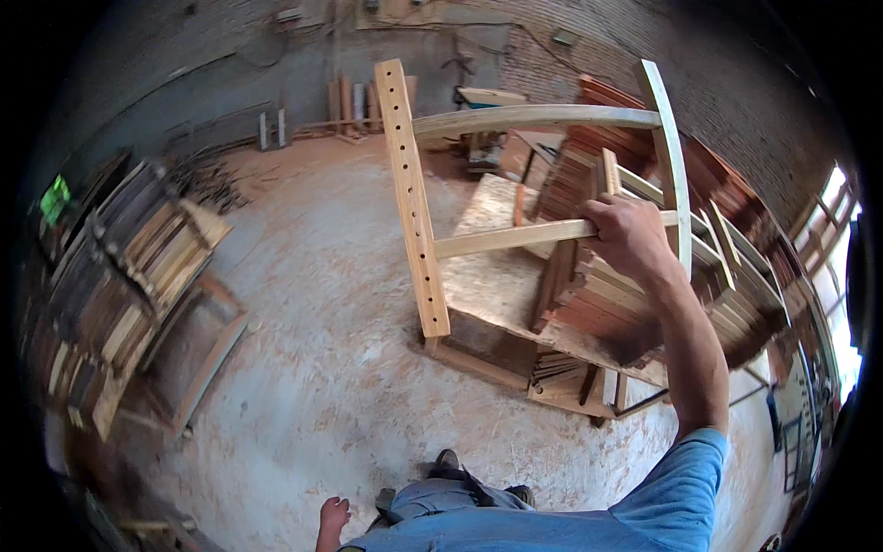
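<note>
Wooden rail [515,236] of a drilled frame [411,202] fills curled right fingers [598,213]; empty left fingers [341,506] hang half-curled.

Frame [515,237]: pale wood, held raised and tilted. Left bar [418,200] straight, with one row of dark holes; two crosspieces [538,116] join the curved right bar [675,166].

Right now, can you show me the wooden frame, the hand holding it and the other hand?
Wooden frame [515,237]: head view, on its lower crosspiece.
Right hand [629,230]: head view, on its back.
Left hand [335,515]: head view, around its middle.
</note>
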Motion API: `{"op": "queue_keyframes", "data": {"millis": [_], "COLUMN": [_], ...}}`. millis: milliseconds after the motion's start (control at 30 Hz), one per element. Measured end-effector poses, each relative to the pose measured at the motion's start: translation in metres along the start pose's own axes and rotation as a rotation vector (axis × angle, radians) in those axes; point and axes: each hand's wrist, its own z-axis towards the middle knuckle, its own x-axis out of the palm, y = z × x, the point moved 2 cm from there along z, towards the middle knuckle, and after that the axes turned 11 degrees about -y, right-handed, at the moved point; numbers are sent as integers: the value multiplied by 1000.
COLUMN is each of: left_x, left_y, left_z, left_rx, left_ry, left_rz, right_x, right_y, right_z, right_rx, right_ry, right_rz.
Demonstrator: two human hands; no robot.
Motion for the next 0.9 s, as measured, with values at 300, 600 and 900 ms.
{"op": "queue_keyframes", "data": {"millis": [300, 600, 900], "left_x": [-116, -154, -237], "left_y": [165, -38, -189], "left_z": [-28, -48, -77], "left_rx": [-141, 304, 609], "left_ry": [-143, -214, -325], "left_rz": [-195, -266, -298], "right_x": [33, 68, 84], "right_y": [231, 502, 691], "right_z": [53, 30, 19], "right_rx": [-22, -100, -129], "right_ry": [-76, 42, 488], "right_rz": [314, 963, 1645]}}
